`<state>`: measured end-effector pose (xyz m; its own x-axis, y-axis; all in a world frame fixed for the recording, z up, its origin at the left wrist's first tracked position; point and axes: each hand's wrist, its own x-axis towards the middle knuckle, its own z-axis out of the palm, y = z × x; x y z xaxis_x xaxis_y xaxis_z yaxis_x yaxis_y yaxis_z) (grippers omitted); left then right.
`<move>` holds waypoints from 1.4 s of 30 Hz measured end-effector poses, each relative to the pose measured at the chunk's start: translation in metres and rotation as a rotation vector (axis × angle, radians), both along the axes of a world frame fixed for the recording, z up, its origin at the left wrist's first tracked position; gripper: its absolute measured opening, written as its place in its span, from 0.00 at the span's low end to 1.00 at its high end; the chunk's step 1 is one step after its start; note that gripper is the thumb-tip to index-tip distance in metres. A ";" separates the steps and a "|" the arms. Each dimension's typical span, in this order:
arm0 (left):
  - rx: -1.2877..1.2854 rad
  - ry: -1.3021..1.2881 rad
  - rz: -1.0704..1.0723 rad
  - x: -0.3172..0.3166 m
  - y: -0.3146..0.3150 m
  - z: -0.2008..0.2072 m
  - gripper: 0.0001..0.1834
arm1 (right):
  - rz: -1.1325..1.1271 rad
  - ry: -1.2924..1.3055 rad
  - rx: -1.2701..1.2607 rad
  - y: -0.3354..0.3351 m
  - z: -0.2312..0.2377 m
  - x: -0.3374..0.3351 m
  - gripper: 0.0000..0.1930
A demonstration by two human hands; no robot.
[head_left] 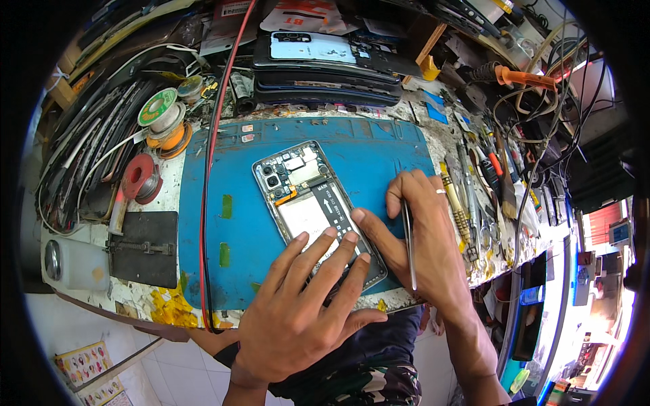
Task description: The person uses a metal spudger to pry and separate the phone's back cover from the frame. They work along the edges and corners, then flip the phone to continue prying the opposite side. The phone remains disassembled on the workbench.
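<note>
An opened smartphone (294, 211) lies at a slant on a blue work mat (254, 145), its back cover off. Its cameras and circuit board show at the far end, with a white and black battery below and an orange flex cable beside it. My left hand (298, 311) rests over the near end of the phone, fingers spread and straight, hiding part of the battery. Curled around a slim metal tool that looks like tweezers (410, 254), my right hand (433, 237) is at the phone's right side, its thumb tip against the frame.
A red and black cable (210, 169) crosses the mat's left side. Solder spools (159, 115) and a dark plate (143, 250) stand left. Stacked phones (325, 81) sit behind; screwdrivers and other hand tools (487, 169) crowd the right. A soldering iron (525, 78) is at back right.
</note>
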<state>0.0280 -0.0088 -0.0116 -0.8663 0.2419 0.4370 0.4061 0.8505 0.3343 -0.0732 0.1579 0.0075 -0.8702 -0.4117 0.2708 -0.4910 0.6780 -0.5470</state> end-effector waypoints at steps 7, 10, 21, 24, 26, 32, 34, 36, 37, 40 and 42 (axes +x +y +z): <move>0.052 0.000 -0.033 0.000 -0.003 -0.003 0.28 | -0.025 -0.055 0.025 -0.004 0.007 0.006 0.18; 0.058 0.004 -0.031 -0.001 -0.002 -0.004 0.28 | 0.014 0.030 0.008 -0.013 0.002 -0.006 0.17; 0.063 0.021 -0.035 -0.002 -0.003 -0.005 0.28 | 0.003 0.049 0.082 -0.018 0.003 -0.005 0.14; 0.080 0.017 -0.013 -0.002 -0.001 -0.004 0.27 | -0.002 0.038 0.063 -0.016 0.002 -0.007 0.14; 0.073 0.015 -0.032 -0.001 -0.003 -0.004 0.27 | -0.024 -0.006 0.088 -0.013 0.006 0.001 0.15; 0.076 0.029 -0.033 -0.002 -0.002 -0.005 0.27 | -0.032 0.075 0.058 -0.028 0.000 -0.007 0.15; 0.078 0.014 -0.016 -0.002 -0.001 -0.003 0.28 | 0.008 0.114 0.041 -0.030 -0.002 -0.010 0.14; 0.090 -0.002 0.002 -0.001 -0.001 -0.002 0.29 | -0.042 0.045 0.086 -0.024 -0.001 -0.005 0.14; 0.089 0.004 -0.005 -0.001 -0.002 -0.002 0.29 | -0.057 0.009 0.111 -0.020 0.000 0.000 0.14; 0.089 0.016 -0.015 -0.001 -0.004 -0.004 0.29 | -0.040 -0.016 0.088 -0.012 0.003 0.010 0.15; 0.082 0.025 -0.025 -0.002 -0.004 -0.004 0.29 | -0.036 0.013 0.090 -0.015 0.000 0.007 0.14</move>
